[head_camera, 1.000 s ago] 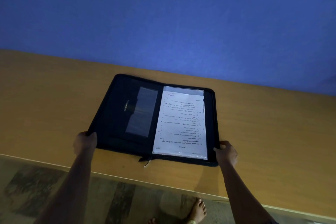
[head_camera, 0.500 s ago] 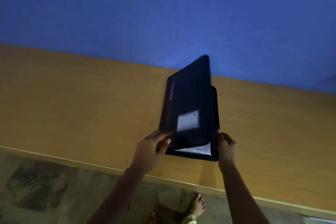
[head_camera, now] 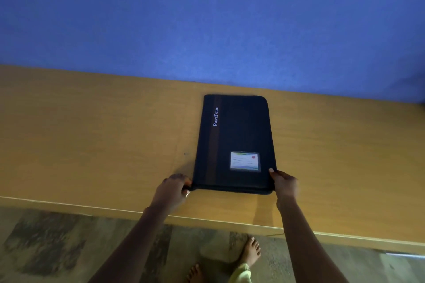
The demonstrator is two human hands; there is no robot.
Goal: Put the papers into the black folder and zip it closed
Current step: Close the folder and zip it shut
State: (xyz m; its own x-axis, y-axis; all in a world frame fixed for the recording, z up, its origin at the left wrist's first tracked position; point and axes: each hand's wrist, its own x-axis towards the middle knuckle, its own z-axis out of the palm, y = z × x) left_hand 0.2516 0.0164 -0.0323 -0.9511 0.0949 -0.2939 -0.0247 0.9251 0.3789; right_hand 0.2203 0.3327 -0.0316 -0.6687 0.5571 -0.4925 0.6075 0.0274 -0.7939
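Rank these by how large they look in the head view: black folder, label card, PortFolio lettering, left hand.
1. black folder
2. left hand, though it is a little nearer the camera, which may flatter it
3. label card
4. PortFolio lettering

One black folder (head_camera: 234,135), one label (head_camera: 245,161), two hands, left hand (head_camera: 171,190) and right hand (head_camera: 285,185), one wooden table (head_camera: 92,145), two bare feet (head_camera: 250,251)

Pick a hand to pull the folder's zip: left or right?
Left, probably. The left hand curls at the folder's near-left corner, where a metal glint, likely the zip pull, shows. The right hand grips the near-right corner and can steady it.
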